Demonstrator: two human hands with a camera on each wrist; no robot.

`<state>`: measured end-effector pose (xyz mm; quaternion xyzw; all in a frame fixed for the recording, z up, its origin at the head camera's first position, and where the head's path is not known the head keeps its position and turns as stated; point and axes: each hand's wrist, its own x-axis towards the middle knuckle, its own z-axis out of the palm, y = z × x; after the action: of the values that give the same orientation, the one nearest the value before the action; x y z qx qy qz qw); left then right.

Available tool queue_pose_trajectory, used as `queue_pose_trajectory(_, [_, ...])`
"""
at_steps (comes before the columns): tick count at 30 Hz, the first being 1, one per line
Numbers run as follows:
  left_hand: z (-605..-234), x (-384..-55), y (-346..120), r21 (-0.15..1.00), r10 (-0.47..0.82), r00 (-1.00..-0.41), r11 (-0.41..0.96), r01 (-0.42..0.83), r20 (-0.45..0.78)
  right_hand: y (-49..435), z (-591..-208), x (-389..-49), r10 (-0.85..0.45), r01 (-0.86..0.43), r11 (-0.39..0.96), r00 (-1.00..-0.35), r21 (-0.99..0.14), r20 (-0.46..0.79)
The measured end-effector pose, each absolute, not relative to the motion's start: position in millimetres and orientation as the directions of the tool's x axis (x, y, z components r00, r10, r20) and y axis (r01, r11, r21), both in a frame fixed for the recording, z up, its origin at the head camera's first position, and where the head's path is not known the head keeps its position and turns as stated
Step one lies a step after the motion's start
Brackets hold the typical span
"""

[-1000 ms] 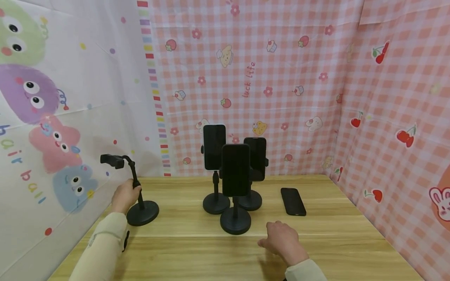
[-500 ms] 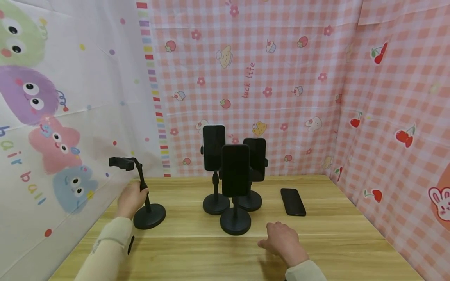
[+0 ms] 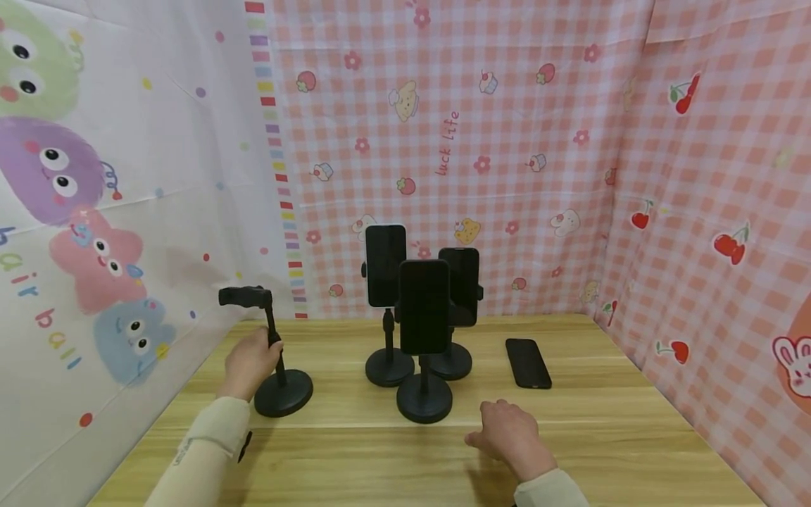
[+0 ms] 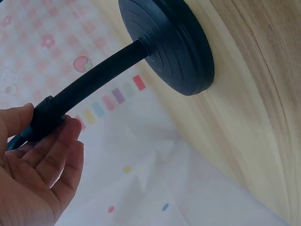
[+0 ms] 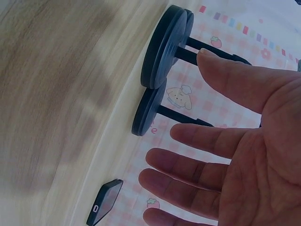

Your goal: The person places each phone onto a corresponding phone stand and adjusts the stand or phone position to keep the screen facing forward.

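Observation:
My left hand grips the collar on the pole of a black phone stand at the left of the table. The stand is upright, and its holder at the top carries no phone. In the left wrist view the thumb and fingers close around that collar, below the round base. My right hand hovers low over the table at the front right, fingers relaxed and holding nothing. Beyond it lies a black phone, flat on the wood.
Three more stands with phones are grouped mid-table: a front phone, a back-left phone and a back-right phone. The front one partly hides the others. Printed cloth hangs along the back and both sides of the wooden table.
My left hand has moved the phone stand to the right and slightly nearer, and its holder has turned. The right hand, the other stands and the flat phone stay put.

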<state>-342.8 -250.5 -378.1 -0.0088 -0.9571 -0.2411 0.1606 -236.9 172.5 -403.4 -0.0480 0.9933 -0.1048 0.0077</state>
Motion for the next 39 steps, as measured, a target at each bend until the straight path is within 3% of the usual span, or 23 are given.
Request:
queue_pose_trajectory(15, [-378, -338, -223, 0.329, 0.007, -0.925, 0.934, 0.142, 0.38, 174, -405, -236, -0.101, -0.1, 0.972, -0.995, -0.214, 0.008])
queue_pose_trajectory(39, [-381, -326, -186, 0.313, 0.081, -0.883, 0.917, 0.248, 0.462, 174, -406, -235, -0.095, -0.097, 0.972, -0.995, -0.212, 0.018])
